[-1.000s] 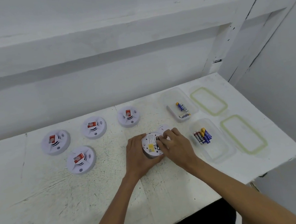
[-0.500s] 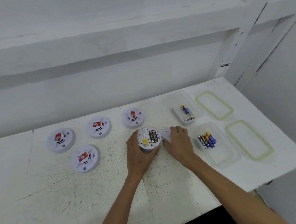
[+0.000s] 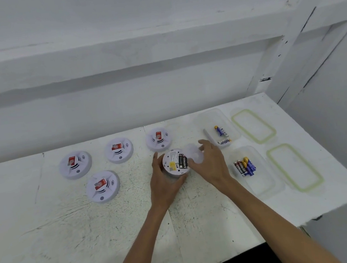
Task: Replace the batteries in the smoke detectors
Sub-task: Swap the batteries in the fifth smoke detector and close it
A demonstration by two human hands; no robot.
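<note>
Fingers [image 3: 204, 144] of the right hand [image 3: 213, 165] are curling round a white round back cover [image 3: 192, 153] and holding it at the right edge of the overturned smoke detector [image 3: 173, 167]; whether the two are touching is unclear. The left hand [image 3: 163, 188] is gripping that detector from its left side, with thumb and fingers spread wide round the rim. The detector is sitting mid-table with its battery bay facing up and two black batteries [image 3: 183, 162] lying side by side in it. To the right, two clear plastic containers are standing open. The far container [image 3: 207, 117] is holding two blue-and-white batteries [image 3: 219, 130]. The near container [image 3: 266, 183] is holding a cluster of mixed batteries [image 3: 245, 167], red-black and blue-yellow, packed too tightly to count. Two green-sealed lids are lying beyond them, the far lid [image 3: 253, 126] and the near lid [image 3: 295, 167]. Four more detectors are lying face up with red labels: the far-left detector [image 3: 75, 164], the near-left detector [image 3: 102, 186], the middle detector [image 3: 119, 150] and the far detector [image 3: 158, 139]. Everything is resting on a scuffed white table [image 3: 93, 236] against a white painted wall [image 3: 122, 104].
</note>
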